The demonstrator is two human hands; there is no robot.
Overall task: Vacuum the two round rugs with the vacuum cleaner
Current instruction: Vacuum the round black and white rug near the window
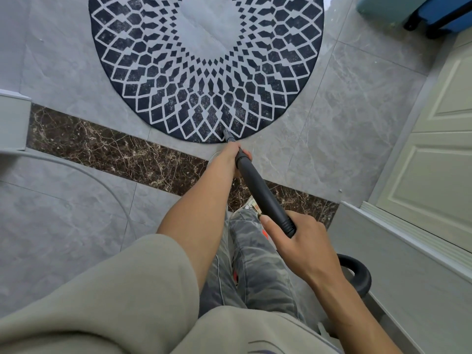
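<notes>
Both hands are clamped on the black vacuum tube, set well apart along it. Left hand, at the end of a long bare arm, grips the far end of the tube just below centre frame, fingers wrapped round it. Right hand holds the near end in the lower right, thumb lying up along the tube and fingers curled beneath.

The tube slants up the middle of the frame, and its narrow grey nozzle touches the nearest edge of the round rug. That rug, dark with a pale lattice of diamonds ringing a plain grey centre, fills the upper middle and lies flat on the grey tiled floor. A black hose loops out behind the right wrist.

A dark brown marbled strip crosses the floor below the rug. Camouflage trousers and one shoe show under the tube, khaki sleeves at the bottom. A pale panelled door stands along the right side, a blue suitcase in the upper right corner.
</notes>
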